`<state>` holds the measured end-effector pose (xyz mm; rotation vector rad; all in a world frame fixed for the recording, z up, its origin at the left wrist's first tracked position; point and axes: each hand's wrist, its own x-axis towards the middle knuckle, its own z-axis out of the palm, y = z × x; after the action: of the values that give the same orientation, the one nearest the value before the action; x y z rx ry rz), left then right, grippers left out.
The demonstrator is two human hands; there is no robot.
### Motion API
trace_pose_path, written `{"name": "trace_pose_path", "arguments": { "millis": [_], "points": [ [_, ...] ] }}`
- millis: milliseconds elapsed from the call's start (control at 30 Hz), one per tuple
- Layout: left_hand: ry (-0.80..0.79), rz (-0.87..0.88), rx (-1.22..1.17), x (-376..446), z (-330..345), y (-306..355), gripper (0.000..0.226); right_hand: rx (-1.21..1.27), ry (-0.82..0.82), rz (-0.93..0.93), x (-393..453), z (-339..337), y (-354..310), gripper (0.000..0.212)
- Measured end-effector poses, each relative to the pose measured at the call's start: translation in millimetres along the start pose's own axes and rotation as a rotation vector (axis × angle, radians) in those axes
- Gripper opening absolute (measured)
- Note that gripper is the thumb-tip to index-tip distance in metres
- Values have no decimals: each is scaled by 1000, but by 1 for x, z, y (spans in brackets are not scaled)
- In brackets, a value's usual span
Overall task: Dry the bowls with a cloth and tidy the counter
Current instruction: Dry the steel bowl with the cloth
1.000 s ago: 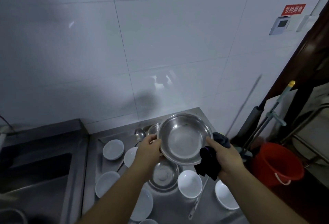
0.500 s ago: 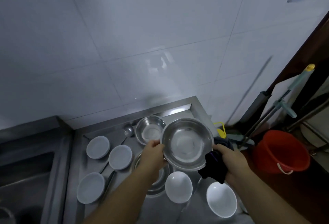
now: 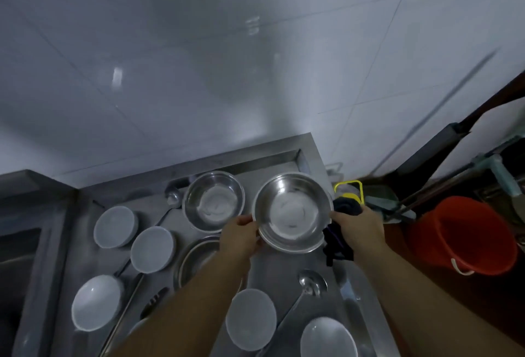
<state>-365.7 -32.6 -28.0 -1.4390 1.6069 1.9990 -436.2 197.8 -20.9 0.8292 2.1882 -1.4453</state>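
Steel bowl [image 3: 292,212], held level above the table's [image 3: 287,157] back right corner, mouth up. Left hand [image 3: 240,238] pinches the near-left rim, thumb over the edge. Right hand [image 3: 358,224] steadies the right rim with its thumb while its fingers grip a dark cloth [image 3: 339,238], bunched and hanging below the palm.

Step in hand, by judgement: drying this bowl. To do it well, the left hand should hold firm, the cloth be drawn up into the basin and swept round wall and floor, then over the underside. The rim is thin and smooth and may slip if wet.

Other items on the table:
- second steel bowl [image 3: 213,200], just left of the held one, upright.
- larger steel basin [image 3: 199,261], partly hidden under the left forearm.
- white bowls, several: two at left [image 3: 115,227], [image 3: 152,248], one lower left [image 3: 96,302], two near the front edge [image 3: 250,319], [image 3: 328,338].
- ladle [image 3: 312,282], lying below the held bowl.

Off the table, right: red bucket [image 3: 466,236] on the floor.

Obstruction: free surface is scarce, so a set-down spot needs care.
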Motion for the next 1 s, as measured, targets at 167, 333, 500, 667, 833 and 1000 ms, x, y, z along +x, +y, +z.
{"name": "trace_pose_path", "arguments": {
  "millis": [167, 333, 500, 667, 833, 1000],
  "points": [
    [98, 41, 138, 41, 9, 4, 23, -195, -19, -75, 39, 25, -8, 9],
    [149, 120, 337, 77, 8, 2, 33, -338, -52, -126, 73, 50, -10, 10],
    [225, 244, 573, 91, 15, 3, 26, -409, -36, -158, 92, 68, -14, 11],
    [238, 328, 612, 91, 27, -1, 25, -416, -27, -191, 104, 78, -8, 18],
    [239, 303, 622, 87, 28, -5, 28, -403, -16, -217, 102, 80, -8, 21],
    [242, 256, 549, 76, 12, -13, 24, -370, -28, -283, 84, 63, 1, 18]
  ]
}}
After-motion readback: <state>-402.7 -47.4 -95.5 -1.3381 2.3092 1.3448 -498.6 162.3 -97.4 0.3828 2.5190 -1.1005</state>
